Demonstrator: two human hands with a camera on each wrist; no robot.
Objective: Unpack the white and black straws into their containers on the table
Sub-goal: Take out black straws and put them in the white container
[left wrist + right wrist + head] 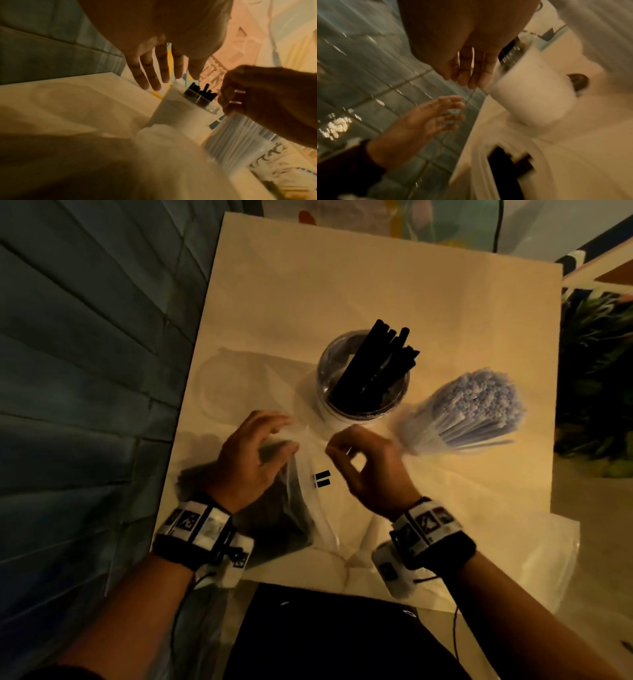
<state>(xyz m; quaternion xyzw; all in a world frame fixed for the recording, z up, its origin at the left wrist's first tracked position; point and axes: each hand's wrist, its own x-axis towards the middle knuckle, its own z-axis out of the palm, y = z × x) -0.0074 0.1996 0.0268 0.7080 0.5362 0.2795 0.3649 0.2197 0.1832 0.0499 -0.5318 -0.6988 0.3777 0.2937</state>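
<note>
Left hand (251,455): fingers are spreading straight and relaxed over the clear plastic bag of black straws (274,508); they are gripping nothing, though light contact with the film cannot be ruled out.
Right hand (368,465): fingers are curling with thumb and forefinger closing together; blur is hiding whether they are pinching the bag film, so I cannot tell.
Bag position: it is lying flat on the cream table top (411,302), directly under the left fingers and just left of the right fingertips.
Bag long axis: it is running from the person's body out toward the fingertips, mouth end apparently nearest them, judged from the film edge.
Black straw target: the round clear container with black straws standing in it (364,378) is sitting just beyond both sets of fingertips, slightly nearer the right hand.
White straws: 1 clear-wrapped bundle of white straws (476,409) is leaning beyond and right of the right fingers, clear of both hands.
Empty container: 1 clear round tub (222,386) is sitting beyond the left fingers.
Nearer hand: left is over the bag; right is at its edge.
Judgement: the coming move is probably opening the mouth, the left hand steadying the bag and the right pulling film.
</note>
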